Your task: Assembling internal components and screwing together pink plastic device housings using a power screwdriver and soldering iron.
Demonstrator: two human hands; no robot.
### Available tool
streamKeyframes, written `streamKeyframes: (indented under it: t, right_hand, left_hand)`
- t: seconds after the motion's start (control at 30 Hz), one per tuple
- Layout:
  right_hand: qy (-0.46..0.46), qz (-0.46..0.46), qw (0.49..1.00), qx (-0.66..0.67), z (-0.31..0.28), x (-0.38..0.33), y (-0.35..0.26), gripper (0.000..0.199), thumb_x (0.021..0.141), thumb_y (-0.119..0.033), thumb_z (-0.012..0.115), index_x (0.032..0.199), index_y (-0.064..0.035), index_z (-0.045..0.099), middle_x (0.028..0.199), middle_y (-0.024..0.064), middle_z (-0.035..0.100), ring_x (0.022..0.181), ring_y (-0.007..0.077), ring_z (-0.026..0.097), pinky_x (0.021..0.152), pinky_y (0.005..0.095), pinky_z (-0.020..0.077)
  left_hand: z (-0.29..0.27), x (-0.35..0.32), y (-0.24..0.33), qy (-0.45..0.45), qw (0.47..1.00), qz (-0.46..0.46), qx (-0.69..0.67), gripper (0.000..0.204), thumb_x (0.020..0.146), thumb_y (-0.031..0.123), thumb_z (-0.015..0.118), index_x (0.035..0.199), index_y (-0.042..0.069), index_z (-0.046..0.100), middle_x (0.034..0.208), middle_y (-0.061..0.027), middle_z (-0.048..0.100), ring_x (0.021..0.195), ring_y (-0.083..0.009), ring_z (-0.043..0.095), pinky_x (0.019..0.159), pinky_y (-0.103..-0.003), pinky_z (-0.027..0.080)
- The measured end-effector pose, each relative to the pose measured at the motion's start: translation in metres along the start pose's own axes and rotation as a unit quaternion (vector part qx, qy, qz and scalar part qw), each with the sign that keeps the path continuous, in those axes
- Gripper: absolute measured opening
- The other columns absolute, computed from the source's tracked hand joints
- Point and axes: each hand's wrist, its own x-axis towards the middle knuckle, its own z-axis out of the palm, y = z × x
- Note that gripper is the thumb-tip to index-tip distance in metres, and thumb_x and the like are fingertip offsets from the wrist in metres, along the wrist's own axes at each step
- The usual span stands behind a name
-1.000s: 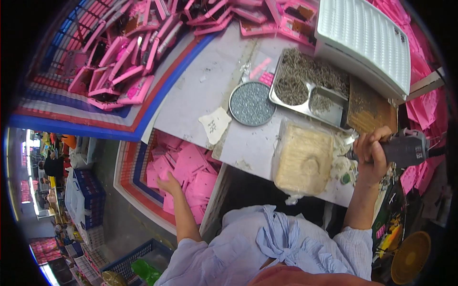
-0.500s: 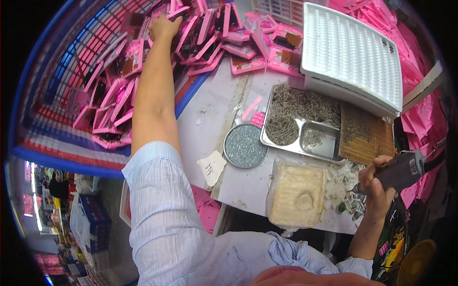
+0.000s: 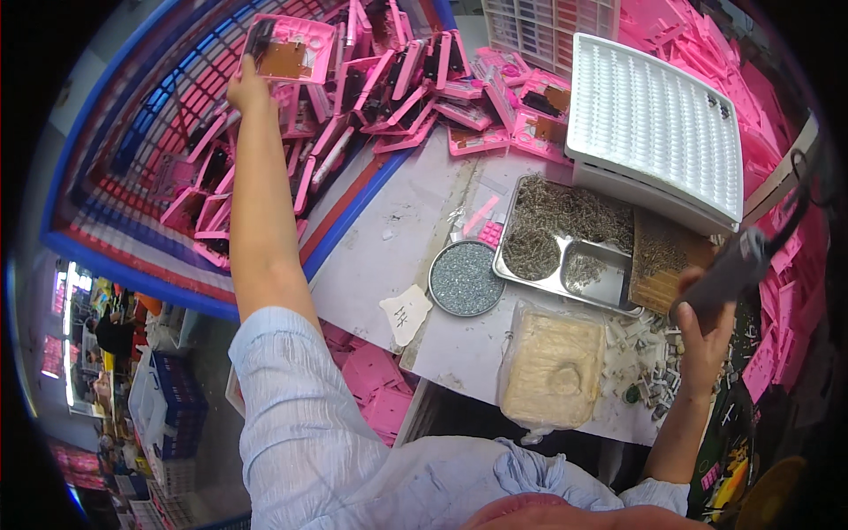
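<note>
My left hand reaches out over the basket and grips a pink plastic housing by its near left corner. A brown board and dark parts sit inside that housing. Below and around it, several similar pink housings stand on edge in the basket. At the right, my right hand is wrapped round a dark grey electric screwdriver, whose cable runs up and away. Its tip is hard to make out. A brown board with small screws lies just left of this hand.
A metal tray of springs and screws and a round dish of tiny grey parts stand mid-table. A bagged cream-coloured block lies nearer me. White ridged trays are stacked behind. Pink parts pile up at the right.
My left hand has moved left, with a pink housing lifted clear of the others. My right hand has tilted the screwdriver more upright, its cable end raised.
</note>
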Motion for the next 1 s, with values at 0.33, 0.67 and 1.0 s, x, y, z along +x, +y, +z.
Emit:
streamKeyframes:
  t: [0.33,0.67,1.0]
  right_hand:
    - [-0.36,0.363,0.799,0.317,0.048,-0.066,0.037,0.058,0.11,-0.046,0.04,0.133,0.0022,0.062,0.103,0.0142,0.074,0.089,0.0186,0.072,0.082,0.0327,0.0579]
    - [-0.258,0.312,0.865,0.298,0.047,-0.108,0.039,0.048,0.107,-0.022,0.056,0.147,0.0005,0.046,0.127,0.0069,0.067,0.109,0.0131,0.066,0.094,0.0284,0.0542]
    - [-0.163,-0.014,0.924,-0.346,0.04,-0.121,0.064,0.049,0.089,-0.016,0.068,0.133,0.0009,0.058,0.09,0.0141,0.054,0.094,0.0322,0.047,0.086,0.0427,0.0402]
  left_hand:
    - [-0.096,-0.323,0.028,-0.373,0.765,-0.474,-0.224,0.035,0.104,0.028,0.061,0.126,0.0,0.062,0.114,-0.0118,0.072,0.099,-0.0221,0.071,0.089,-0.036,0.06]
    - [-0.101,-0.513,0.041,-0.496,0.697,-0.518,-0.009,0.034,0.105,0.031,0.062,0.117,0.0,0.067,0.098,-0.0057,0.072,0.081,-0.0087,0.066,0.069,-0.025,0.053]
    - [-0.07,-0.533,0.018,-0.611,0.737,-0.106,0.267,0.046,0.091,0.038,0.074,0.116,-0.001,0.068,0.081,-0.0152,0.065,0.075,-0.0263,0.065,0.068,-0.038,0.05]
